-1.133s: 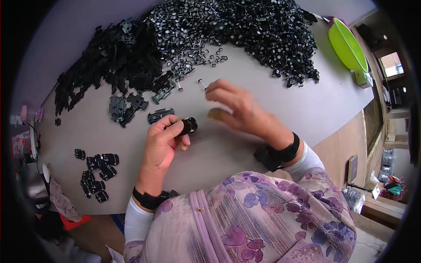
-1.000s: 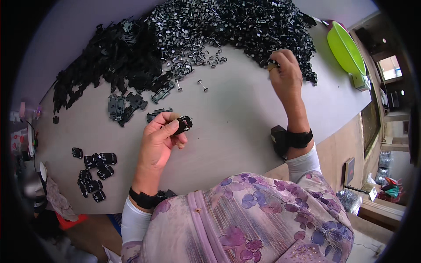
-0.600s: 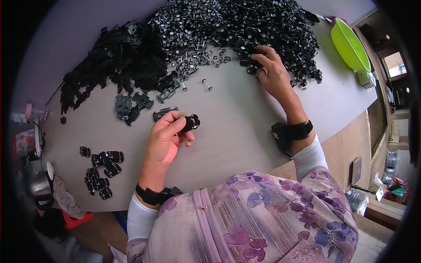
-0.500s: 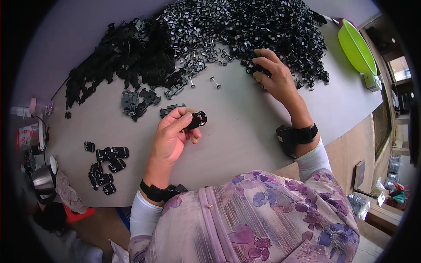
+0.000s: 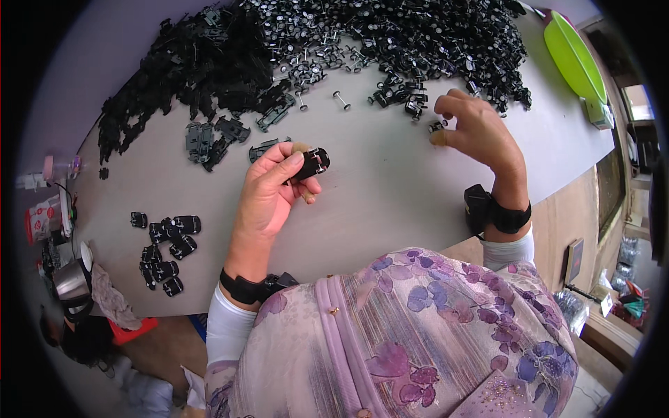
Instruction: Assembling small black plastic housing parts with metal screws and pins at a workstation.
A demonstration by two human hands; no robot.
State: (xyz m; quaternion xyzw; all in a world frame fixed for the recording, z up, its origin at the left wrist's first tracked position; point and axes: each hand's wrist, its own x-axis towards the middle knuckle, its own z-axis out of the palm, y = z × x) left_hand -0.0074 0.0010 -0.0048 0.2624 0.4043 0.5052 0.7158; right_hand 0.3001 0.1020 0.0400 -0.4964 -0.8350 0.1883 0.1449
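Note:
My left hand (image 5: 270, 177) holds a small black toy car body (image 5: 310, 164) between thumb and fingers, raised over the table with pinkish and silvery parts showing on it. My right hand (image 5: 477, 129) hovers low at the near edge of the wheel pile (image 5: 446, 42), fingers curled and thumb apart from them. A wheel-and-axle piece (image 5: 437, 127) lies in the gap by the thumb tip; no firm grip on it shows. Tan covers sit on some fingertips. Several loose wheel pieces (image 5: 416, 104) lie just left of this hand. One silver axle with two wheels (image 5: 341, 100) lies by itself.
Dark car base plates (image 5: 209, 59) are heaped at the back left, with grey ones (image 5: 199, 142) in front. Several black car bodies (image 5: 164, 269) lie at the left on the grey table (image 5: 362, 223). A green basin (image 5: 575, 59) stands at the far right.
My right hand has drawn back from the pile, toward me and to the right, and some wheel pieces now lie loose before it. The left hand still holds the car body.

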